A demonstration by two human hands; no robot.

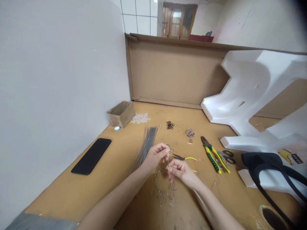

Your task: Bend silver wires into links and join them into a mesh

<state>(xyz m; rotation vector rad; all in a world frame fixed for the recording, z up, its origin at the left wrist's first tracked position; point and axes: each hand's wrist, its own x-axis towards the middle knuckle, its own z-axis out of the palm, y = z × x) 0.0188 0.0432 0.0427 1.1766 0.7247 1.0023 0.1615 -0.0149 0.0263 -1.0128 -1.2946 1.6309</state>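
Note:
My left hand (158,154) pinches the upper end of a short piece of wire (168,159) between thumb and fingers. The lower part of that wire is in the closed fingers of my right hand (180,172). Below both hands lies a loose tangle of bent wire loops (165,195) on the table. A bundle of straight grey wires (148,140) runs beside and partly behind my left hand. Just beyond my right hand are small pliers (183,158) with yellow handles, partly hidden by the hand.
A small cardboard box (122,113), clear small pieces (141,118), black rings (170,125) and a metal clump (190,133) lie farther back. A black phone (91,156) is left. Green-yellow pliers (214,156), scissors (228,156) and white foam (247,86) stand right.

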